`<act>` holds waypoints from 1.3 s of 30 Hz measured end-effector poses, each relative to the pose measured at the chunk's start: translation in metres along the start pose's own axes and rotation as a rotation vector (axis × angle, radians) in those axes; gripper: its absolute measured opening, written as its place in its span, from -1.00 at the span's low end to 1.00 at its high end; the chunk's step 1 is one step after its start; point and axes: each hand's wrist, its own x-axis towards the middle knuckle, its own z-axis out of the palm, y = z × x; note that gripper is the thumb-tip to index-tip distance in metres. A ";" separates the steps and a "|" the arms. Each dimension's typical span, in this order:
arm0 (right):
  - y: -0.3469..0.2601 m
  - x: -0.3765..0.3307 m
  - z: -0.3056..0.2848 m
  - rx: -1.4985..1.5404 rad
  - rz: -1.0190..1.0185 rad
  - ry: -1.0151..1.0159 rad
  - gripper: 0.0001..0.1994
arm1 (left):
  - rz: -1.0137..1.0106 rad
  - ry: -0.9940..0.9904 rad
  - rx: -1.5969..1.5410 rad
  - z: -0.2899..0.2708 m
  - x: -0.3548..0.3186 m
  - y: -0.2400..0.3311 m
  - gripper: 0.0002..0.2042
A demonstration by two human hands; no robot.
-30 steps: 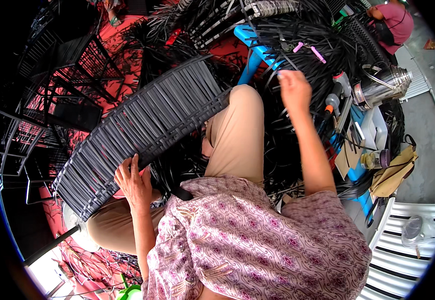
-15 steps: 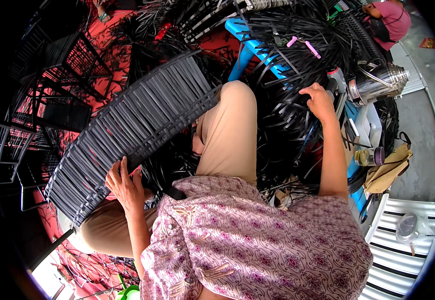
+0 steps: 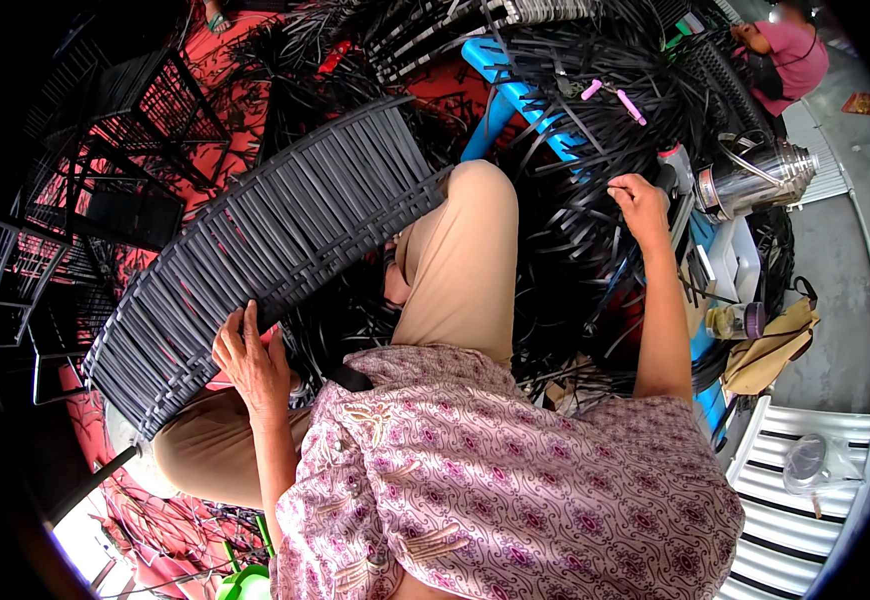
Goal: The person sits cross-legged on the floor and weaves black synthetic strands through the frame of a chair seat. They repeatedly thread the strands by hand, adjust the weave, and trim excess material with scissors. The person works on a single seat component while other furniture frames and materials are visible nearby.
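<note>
A long curved panel (image 3: 275,220) woven from flat black strips lies slanting across my legs, from the lower left up to my raised knee. My left hand (image 3: 255,365) rests at its near edge, fingers stretched out against the weave and the thumb apart. On the right, my right hand (image 3: 643,210) is closed in a pinch at a thick heap of loose black strips (image 3: 595,140), apparently with the end of one strip between thumb and forefinger. The heap hangs over a blue bench (image 3: 500,65).
A pink-handled tool (image 3: 615,100) lies on the heap. Right of my arm are a metal flask (image 3: 760,180), a jar with a purple lid (image 3: 738,320) and a tan bag (image 3: 770,350). Dark frames (image 3: 145,130) stand at the left. Another person (image 3: 795,65) sits far right.
My right hand's fingers, apart before with the forefinger pointing, have come together in a pinch at the strips. My left hand stays at the panel's edge. The view has shifted slightly.
</note>
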 end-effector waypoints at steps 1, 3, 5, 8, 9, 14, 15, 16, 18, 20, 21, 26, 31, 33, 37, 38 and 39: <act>-0.007 0.000 0.001 0.013 -0.004 0.045 -0.85 | -0.002 0.003 -0.002 0.000 -0.001 0.000 -0.45; -0.020 0.009 0.001 0.061 -0.013 0.052 -0.85 | -0.006 0.008 -0.004 0.001 -0.002 0.000 -0.45; -0.027 0.018 0.006 0.054 -0.076 0.026 -0.86 | 0.001 0.015 -0.001 0.002 -0.002 -0.001 -0.44; -0.030 0.032 0.018 -0.105 -0.273 -0.067 -0.88 | 0.003 0.016 -0.003 0.003 -0.002 -0.003 -0.44; -0.027 0.034 0.022 -0.187 -0.289 -0.131 -0.89 | 0.002 0.015 -0.006 0.003 -0.002 -0.003 -0.44; -0.031 0.040 0.030 -0.322 -0.391 -0.045 -0.93 | -0.001 0.014 -0.007 0.002 -0.004 -0.002 -0.42; -0.039 0.039 0.029 -0.299 -0.425 0.011 -0.93 | -0.002 0.013 -0.007 0.002 -0.005 -0.001 -0.42; -0.059 0.037 0.025 -0.275 -0.457 0.068 -0.93 | -0.005 0.016 -0.017 0.002 -0.007 -0.001 -0.42; -0.104 0.030 0.023 -0.219 -0.614 0.197 -0.92 | 0.000 0.031 -0.041 0.002 -0.003 0.002 -0.43; -0.175 0.004 0.039 0.014 -0.682 0.149 -0.88 | 0.016 0.094 -0.119 -0.013 0.000 0.009 -0.54; -0.216 -0.020 0.037 0.094 -0.645 -0.043 -0.92 | 0.016 0.116 -0.202 -0.017 0.003 0.016 -0.58; -0.324 -0.096 0.113 0.647 -0.655 -0.624 -0.58 | -0.355 -0.109 -1.008 -0.059 0.012 0.058 -0.79; -0.356 -0.119 0.157 0.815 -0.529 -0.607 -0.34 | -0.510 0.010 -0.999 -0.055 -0.003 0.054 -0.75; -0.357 -0.120 0.155 0.684 -0.562 -0.654 -0.29 | -0.557 -0.039 -1.104 -0.053 -0.010 0.048 -0.82; -0.359 -0.122 0.153 0.724 -0.547 -0.700 -0.23 | -0.484 -0.194 -1.122 -0.044 -0.020 0.038 -0.91; -0.357 -0.122 0.154 0.755 -0.523 -0.717 -0.22 | -0.523 -0.227 -1.163 -0.046 -0.019 0.040 -0.91; -0.356 -0.121 0.150 0.757 -0.466 -0.809 -0.21 | -0.503 -0.247 -1.153 -0.046 -0.019 0.037 -0.91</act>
